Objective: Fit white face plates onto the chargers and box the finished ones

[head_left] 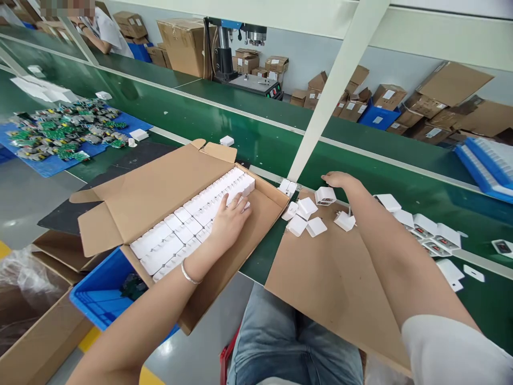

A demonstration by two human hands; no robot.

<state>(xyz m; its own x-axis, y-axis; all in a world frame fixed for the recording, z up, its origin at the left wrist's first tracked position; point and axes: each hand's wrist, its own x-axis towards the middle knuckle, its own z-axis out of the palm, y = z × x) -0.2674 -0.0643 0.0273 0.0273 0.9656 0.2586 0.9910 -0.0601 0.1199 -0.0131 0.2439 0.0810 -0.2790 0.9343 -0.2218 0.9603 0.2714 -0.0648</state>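
Note:
My left hand rests on the white plug adapters packed in rows inside an open cardboard box. Its fingers are a little apart at the right end of the rows, with a white edge showing by the fingertips. Over the green bench, my right hand reaches out with fingers extended, just behind a white adapter housing whose open side shows parts within. Nothing is visible in its fingers. Several loose white adapters lie on a cardboard sheet between my hands.
More white housings stand right of my right forearm. Circuit boards are heaped at the far left. A slanted white post rises from the bench, with a drill press behind. A blue bin sits under the box. Another person sits across.

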